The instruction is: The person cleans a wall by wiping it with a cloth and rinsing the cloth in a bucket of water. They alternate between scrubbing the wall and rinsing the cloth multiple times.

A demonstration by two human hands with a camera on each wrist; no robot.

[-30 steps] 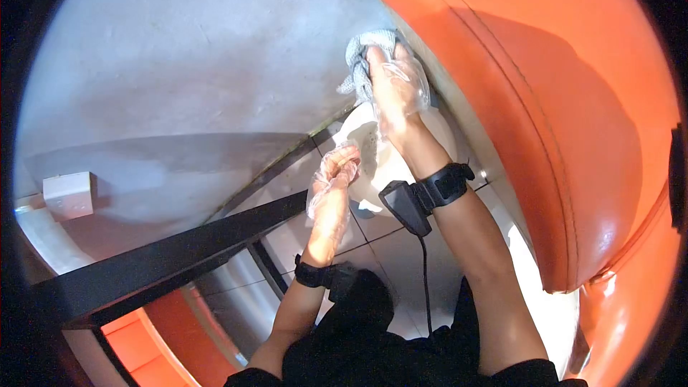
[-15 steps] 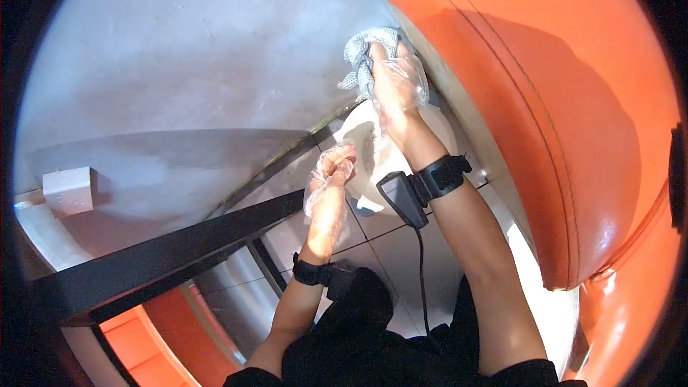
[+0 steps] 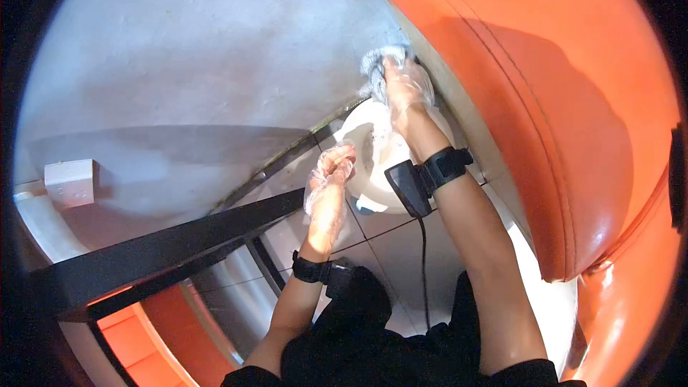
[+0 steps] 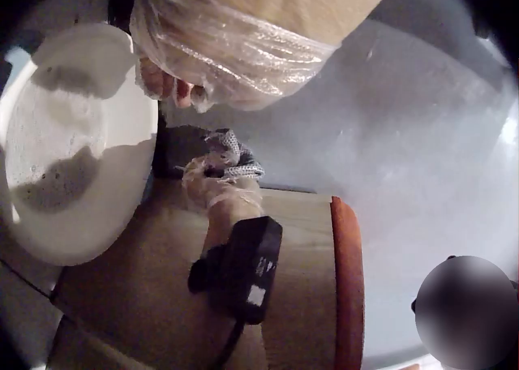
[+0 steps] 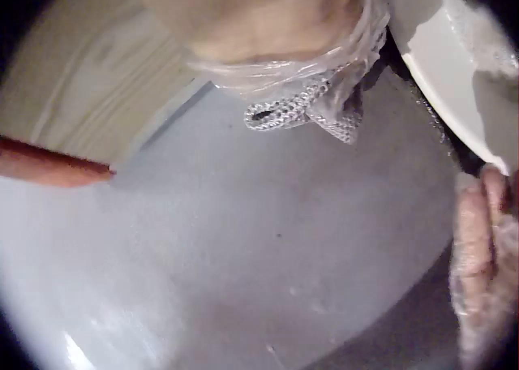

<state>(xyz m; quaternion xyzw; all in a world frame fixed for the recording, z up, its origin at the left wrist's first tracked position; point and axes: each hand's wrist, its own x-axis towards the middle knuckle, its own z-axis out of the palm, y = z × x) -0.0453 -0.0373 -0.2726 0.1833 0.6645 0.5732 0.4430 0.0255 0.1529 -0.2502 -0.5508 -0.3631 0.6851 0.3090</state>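
A grey knitted cloth point(image 3: 378, 68) is bunched in my right hand point(image 3: 408, 86), which wears a clear plastic glove and grips it low against the grey wall, in the corner beside the orange seat. In the right wrist view a looped fold of the cloth point(image 5: 280, 115) sticks out from under the gloved hand point(image 5: 284, 29). My left hand point(image 3: 331, 175), also gloved, hangs at the left of a white basin point(image 3: 358, 125) with its fingers loosely curled and nothing visible in them. The left wrist view shows water with suds in the basin point(image 4: 130, 143).
The grey wall point(image 3: 201, 43) fills the upper left. An orange padded seat point(image 3: 516, 115) lies along the right. A black bar point(image 3: 179, 244) runs in from the left towards my left hand. A white box point(image 3: 69, 183) is on the wall, and grey floor tiles point(image 3: 373, 265) lie below.
My right hand and the cloth have moved slightly down and to the right, nearer the basin and the seat base. My left hand has stayed almost still.
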